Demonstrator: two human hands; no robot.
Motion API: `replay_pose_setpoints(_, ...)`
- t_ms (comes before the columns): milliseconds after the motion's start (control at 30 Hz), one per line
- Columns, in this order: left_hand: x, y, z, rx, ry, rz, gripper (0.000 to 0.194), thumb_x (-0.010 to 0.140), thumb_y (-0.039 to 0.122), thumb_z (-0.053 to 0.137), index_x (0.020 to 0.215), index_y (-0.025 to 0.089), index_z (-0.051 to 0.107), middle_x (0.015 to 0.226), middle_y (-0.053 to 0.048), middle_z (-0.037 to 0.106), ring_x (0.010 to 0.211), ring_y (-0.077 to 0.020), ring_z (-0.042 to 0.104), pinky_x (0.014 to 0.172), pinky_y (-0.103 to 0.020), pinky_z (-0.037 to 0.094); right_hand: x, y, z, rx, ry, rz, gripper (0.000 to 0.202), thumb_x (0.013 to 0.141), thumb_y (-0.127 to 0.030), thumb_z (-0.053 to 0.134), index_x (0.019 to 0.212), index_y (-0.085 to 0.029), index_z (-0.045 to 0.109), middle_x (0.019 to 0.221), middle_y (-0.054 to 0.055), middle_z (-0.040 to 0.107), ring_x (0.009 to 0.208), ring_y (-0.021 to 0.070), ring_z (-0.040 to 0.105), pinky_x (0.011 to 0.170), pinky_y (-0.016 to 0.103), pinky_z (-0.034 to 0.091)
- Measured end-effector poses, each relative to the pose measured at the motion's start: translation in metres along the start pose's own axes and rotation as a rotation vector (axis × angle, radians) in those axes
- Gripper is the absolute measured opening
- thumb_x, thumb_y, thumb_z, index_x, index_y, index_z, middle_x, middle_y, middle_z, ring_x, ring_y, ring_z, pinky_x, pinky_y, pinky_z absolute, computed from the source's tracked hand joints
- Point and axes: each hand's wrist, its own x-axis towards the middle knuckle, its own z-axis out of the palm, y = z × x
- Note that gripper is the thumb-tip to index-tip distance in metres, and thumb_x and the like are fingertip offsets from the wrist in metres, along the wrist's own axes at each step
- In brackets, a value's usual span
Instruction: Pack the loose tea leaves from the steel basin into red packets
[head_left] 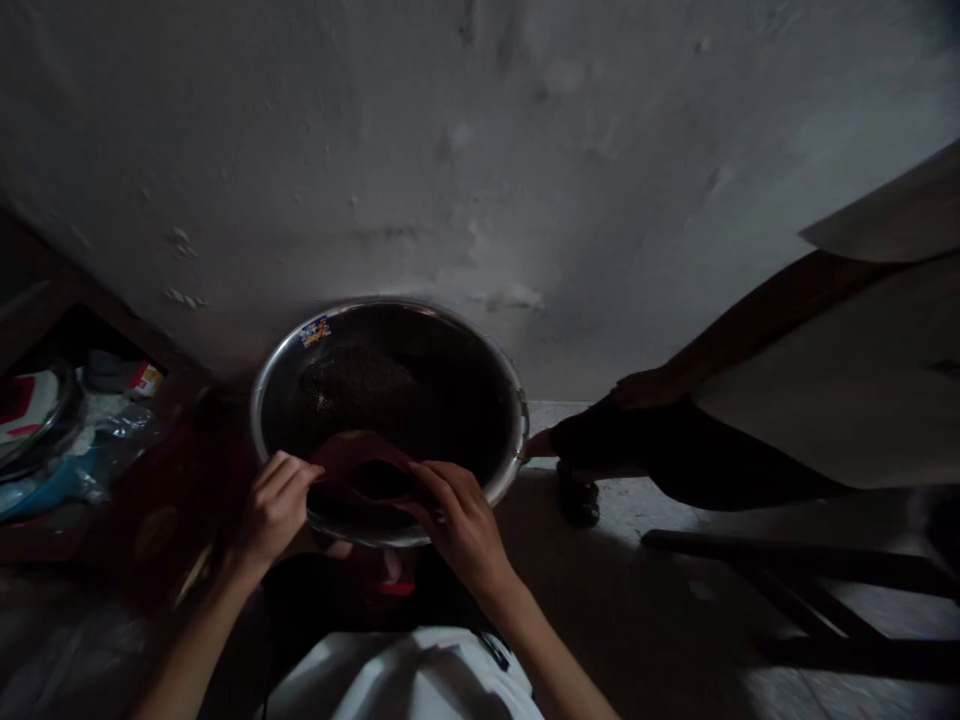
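steel basin [270, 385]: round, shiny rim w/ sticker at far left, dark grainy contents; sits centre, near the wall. left hand [274, 505] & right hand [461, 520] both pinch a dark red pouch [360, 470] over basin's near edge.

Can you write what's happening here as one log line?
left hand: holds red bag | right hand: holds red bag | bag: over metal bowl | bowl: dark grains

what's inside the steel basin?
The steel basin holds a heap of dark grainy stuff, too dim to identify. At the near rim, the left hand and right hand hold a reddish-brown pouch open; it hides the basin floor beneath.
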Motion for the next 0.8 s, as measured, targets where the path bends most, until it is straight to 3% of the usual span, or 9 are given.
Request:
replay_pose_setpoints(167, 0.028, -0.019, -0.023, 0.180, -0.369, 0.171, 0.018, 0.096, 0.009, 0.051, 0.104, 0.015, 0.065, 0.090, -0.005, 0.066, 0.086, -0.0194, 0.059, 0.080, -0.035, 0.049, 0.039, 0.011, 0.008, 0.073, -0.223, -0.088, 0.014, 0.099, -0.023, 0.053, 0.106, -0.019, 0.064, 0.094, 0.007, 0.066, 0.087, 0.0200, 0.059, 0.074, 0.032, 0.050)
replay_pose_setpoints(267, 0.040, -0.020, -0.023, 0.287, -0.475, 0.254, 0.018, 0.094, 0.010, 0.056, 0.109, 0.014, 0.065, 0.097, -0.006, 0.067, 0.090, -0.0211, 0.059, 0.081, -0.036, 0.047, 0.047, 0.013, 0.011, 0.009, -0.261, -0.178, 0.016, 0.099, -0.016, 0.048, 0.092, -0.017, 0.062, 0.085, 0.006, 0.063, 0.081, 0.0194, 0.054, 0.072, 0.031, 0.045)
replay_pose_setpoints(400, 0.043, -0.022, -0.014, 0.211, -0.438, 0.250, 0.019, 0.092, 0.002, 0.051, 0.090, 0.016, 0.064, 0.086, -0.003, 0.063, 0.082, -0.0185, 0.055, 0.077, -0.033, 0.045, 0.041, 0.019, 0.006, -0.096, -0.250, -0.243, 0.020, 0.097, -0.009, 0.046, 0.086, -0.016, 0.061, 0.081, 0.005, 0.060, 0.078, 0.0194, 0.049, 0.072, 0.032, 0.041)
replay_pose_setpoints(600, 0.029, -0.024, -0.006, 0.063, -0.401, 0.215, 0.030, 0.090, -0.002, 0.044, 0.071, 0.018, 0.056, 0.072, -0.001, 0.053, 0.074, -0.0168, 0.046, 0.067, -0.031, 0.040, 0.029, 0.027, -0.003, -0.087, -0.319, -0.325, 0.023, 0.091, -0.002, 0.046, 0.086, -0.018, 0.062, 0.082, 0.004, 0.061, 0.081, 0.0193, 0.048, 0.073, 0.032, 0.039)
replay_pose_setpoints(733, 0.023, -0.021, -0.001, 0.051, -0.364, 0.180, 0.033, 0.087, -0.006, 0.040, 0.069, 0.018, 0.056, 0.071, -0.001, 0.053, 0.072, -0.0164, 0.046, 0.066, -0.030, 0.040, 0.033, 0.014, -0.008, -0.103, -0.310, -0.263, 0.015, 0.095, -0.012, 0.050, 0.090, -0.018, 0.063, 0.087, 0.006, 0.064, 0.087, 0.0203, 0.053, 0.079, 0.034, 0.043)
replay_pose_setpoints(800, 0.024, -0.020, 0.001, 0.066, -0.349, 0.153, 0.032, 0.087, -0.005, 0.041, 0.073, 0.017, 0.059, 0.074, -0.002, 0.056, 0.074, -0.0163, 0.049, 0.068, -0.030, 0.041, 0.037, 0.001, -0.008, -0.095, -0.262, -0.230, 0.014, 0.098, -0.022, 0.053, 0.103, -0.017, 0.064, 0.097, 0.009, 0.067, 0.096, 0.0217, 0.056, 0.086, 0.036, 0.044)
